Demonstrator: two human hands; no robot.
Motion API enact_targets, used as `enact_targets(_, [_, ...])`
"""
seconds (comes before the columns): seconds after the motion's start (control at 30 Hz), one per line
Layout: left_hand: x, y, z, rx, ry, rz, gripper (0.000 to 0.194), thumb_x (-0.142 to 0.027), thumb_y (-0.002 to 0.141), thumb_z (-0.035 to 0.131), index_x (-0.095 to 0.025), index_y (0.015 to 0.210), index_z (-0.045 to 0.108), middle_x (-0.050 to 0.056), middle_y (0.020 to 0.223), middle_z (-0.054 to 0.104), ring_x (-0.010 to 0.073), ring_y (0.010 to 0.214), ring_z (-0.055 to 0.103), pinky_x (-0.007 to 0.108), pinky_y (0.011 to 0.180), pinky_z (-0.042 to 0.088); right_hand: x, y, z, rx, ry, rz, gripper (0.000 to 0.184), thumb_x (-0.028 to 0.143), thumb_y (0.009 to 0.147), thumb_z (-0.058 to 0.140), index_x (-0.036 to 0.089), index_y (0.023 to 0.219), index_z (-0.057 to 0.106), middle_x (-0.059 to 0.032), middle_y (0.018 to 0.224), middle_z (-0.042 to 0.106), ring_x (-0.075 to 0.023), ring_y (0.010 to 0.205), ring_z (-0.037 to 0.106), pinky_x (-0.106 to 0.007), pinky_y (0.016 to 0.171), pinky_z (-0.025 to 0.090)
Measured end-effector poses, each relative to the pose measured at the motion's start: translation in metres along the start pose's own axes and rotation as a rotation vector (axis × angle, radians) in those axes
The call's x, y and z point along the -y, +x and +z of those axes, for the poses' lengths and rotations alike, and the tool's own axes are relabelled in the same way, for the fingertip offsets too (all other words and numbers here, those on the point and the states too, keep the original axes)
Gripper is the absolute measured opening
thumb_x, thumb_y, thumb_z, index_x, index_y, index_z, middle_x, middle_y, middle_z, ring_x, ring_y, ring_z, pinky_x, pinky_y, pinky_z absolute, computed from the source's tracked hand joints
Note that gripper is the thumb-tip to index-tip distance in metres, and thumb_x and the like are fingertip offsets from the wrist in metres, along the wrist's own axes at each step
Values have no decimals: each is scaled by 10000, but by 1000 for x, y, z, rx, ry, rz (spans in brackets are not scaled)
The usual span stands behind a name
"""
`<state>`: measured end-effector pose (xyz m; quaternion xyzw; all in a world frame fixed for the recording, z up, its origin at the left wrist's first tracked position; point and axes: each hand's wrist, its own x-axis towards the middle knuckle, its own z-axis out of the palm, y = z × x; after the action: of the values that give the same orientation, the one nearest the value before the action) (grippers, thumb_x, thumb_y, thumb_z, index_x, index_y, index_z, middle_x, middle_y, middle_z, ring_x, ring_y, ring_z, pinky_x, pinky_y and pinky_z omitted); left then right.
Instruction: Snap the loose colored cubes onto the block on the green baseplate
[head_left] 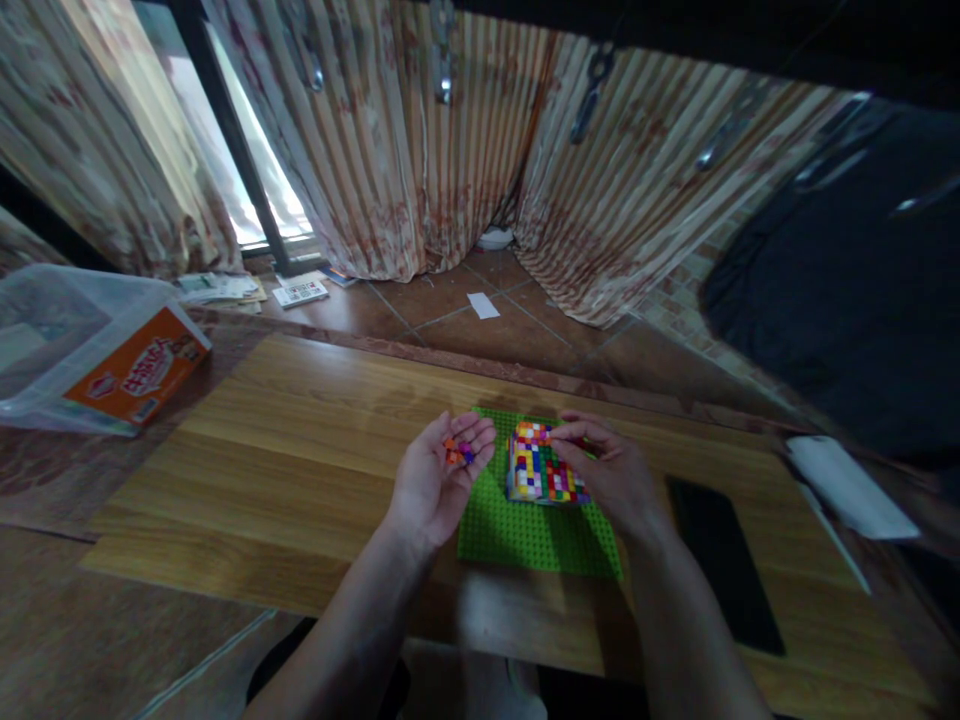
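Observation:
My left hand (439,485) is palm up, fingers stretched and slightly cupped, with several small orange and purple toy bricks (459,453) lying on it. To its right, a block built of many-coloured toy bricks (541,468) stands on a green studded baseplate (517,545). My right hand (604,465) reaches over the block's right side, thumb and fingertips pinched together at its top near the far edge. Whether a brick is between those fingertips is too small to tell. Part of the block's right side is hidden behind this hand.
The wooden table (300,450) carries a dark flat slab (724,560) right of the baseplate. A white flat object (851,485) is at the right edge. A clear plastic bin (90,345) with an orange label stands at the left. Curtains (465,150) hang beyond the table.

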<state>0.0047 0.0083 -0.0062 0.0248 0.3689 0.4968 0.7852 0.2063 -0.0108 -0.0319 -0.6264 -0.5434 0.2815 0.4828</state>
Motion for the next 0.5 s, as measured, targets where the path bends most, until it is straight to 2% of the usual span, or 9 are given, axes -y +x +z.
enact_targets(0.2, [0, 1, 0, 0, 0, -2, 249, -225, 938, 475, -82, 860, 663, 134, 873, 708, 152, 796, 676, 254, 796, 543, 0, 0, 4, -15, 45, 47, 137, 350, 698, 745, 216, 723, 749, -76, 1051, 702, -252, 1049, 624, -476, 984, 427])
enact_targets(0.37, [1, 1, -1, -2, 7, 2, 237, -224, 934, 481, -87, 880, 667, 129, 877, 711, 152, 804, 677, 257, 792, 550, 4, 0, 6, 25, 170, 127, 159, 360, 681, 757, 206, 715, 737, -51, 955, 726, -211, 903, 654, -410, 890, 477])
enact_targets(0.5, [0, 1, -1, -3, 8, -3, 243, -228, 938, 478, -82, 879, 664, 133, 883, 710, 153, 800, 677, 256, 788, 550, 8, 0, 6, 28, 201, 173, 164, 350, 649, 773, 201, 706, 735, -52, 933, 731, -206, 865, 654, -399, 848, 491])
